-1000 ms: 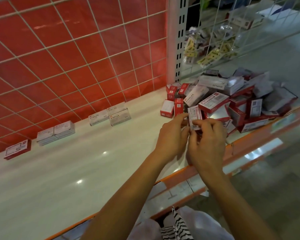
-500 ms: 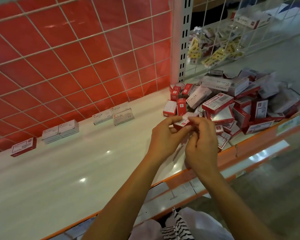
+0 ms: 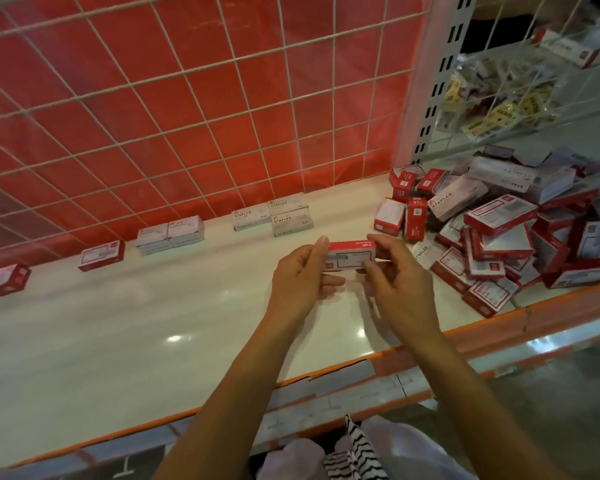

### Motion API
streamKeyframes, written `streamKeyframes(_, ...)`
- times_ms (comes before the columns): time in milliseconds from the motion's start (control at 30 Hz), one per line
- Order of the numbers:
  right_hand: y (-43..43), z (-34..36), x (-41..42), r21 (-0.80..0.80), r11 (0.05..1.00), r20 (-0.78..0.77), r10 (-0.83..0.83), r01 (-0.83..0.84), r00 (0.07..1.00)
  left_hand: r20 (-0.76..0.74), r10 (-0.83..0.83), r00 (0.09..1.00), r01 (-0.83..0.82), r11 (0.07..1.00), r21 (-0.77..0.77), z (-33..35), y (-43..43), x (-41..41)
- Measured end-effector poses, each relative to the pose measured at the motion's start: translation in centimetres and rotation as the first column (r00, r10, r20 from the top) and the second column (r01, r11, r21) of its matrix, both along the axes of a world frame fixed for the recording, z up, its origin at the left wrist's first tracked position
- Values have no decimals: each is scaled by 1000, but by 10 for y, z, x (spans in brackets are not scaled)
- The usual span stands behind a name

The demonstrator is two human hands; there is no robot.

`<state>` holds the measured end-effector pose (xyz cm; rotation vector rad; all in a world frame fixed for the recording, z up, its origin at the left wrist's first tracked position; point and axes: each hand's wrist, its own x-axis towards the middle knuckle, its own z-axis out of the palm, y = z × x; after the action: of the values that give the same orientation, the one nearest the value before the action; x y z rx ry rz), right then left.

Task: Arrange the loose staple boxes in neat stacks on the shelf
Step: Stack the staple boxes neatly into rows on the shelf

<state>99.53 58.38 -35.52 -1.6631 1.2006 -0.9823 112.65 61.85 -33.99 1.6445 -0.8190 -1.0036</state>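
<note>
Currently both hands are on one red staple box (image 3: 352, 256), held over the white shelf (image 3: 118, 334) about mid-span, a bit in front of the back row. Left hand (image 3: 302, 278) pinches the box's left end and right hand (image 3: 399, 282) pinches the right end, fingers curled round it. The box sits roughly level, long side across the view, printed face toward the camera; it looks clear of the shelf surface. Back row runs along the wire grid (image 3: 187, 98) over a red panel. From the left: single red box (image 3: 4, 280), second red box (image 3: 103, 255), pair of white boxes (image 3: 170, 235) side by side and touching, then a cluster of white boxes (image 3: 290, 216) marked STAPLES, packed together; can't tell if any are stacked. The groups stand well apart. Loose pile (image 3: 499, 233) of red and white boxes fills the shelf's right end, jumbled, several on edge or tilted, from the slotted upright post (image 3: 437, 81) out to the orange front rail (image 3: 551, 306). Nearest pile boxes sit just beside the right hand.
</note>
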Motion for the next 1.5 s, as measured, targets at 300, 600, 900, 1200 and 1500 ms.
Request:
streamKeyframes(300, 22, 3, 42, 73, 990, 52, 114, -118, 992, -19, 109, 994, -108, 993, 56, 0, 34, 41)
streamKeyframes(600, 51, 9, 88, 105, 988, 114, 98, -110, 989, -152, 196, 969, -195, 981, 19, -1, 57, 57)
streamKeyframes(900, 73, 7, 122, 105, 957, 35, 269, -271, 963, 26, 146, 989, -147, 989, 6, 4, 83, 100)
streamKeyframes(1200, 76, 6, 154, 140, 934, -19, 336, -330, 942, 444, -31, 896, -28, 992, 125, -1, 111, 155)
streamKeyframes(1500, 89, 3, 194, 165, 911, -29, 388, -378, 921, 653, -94, 752, -17, 987, 162, -3, 130, 190)
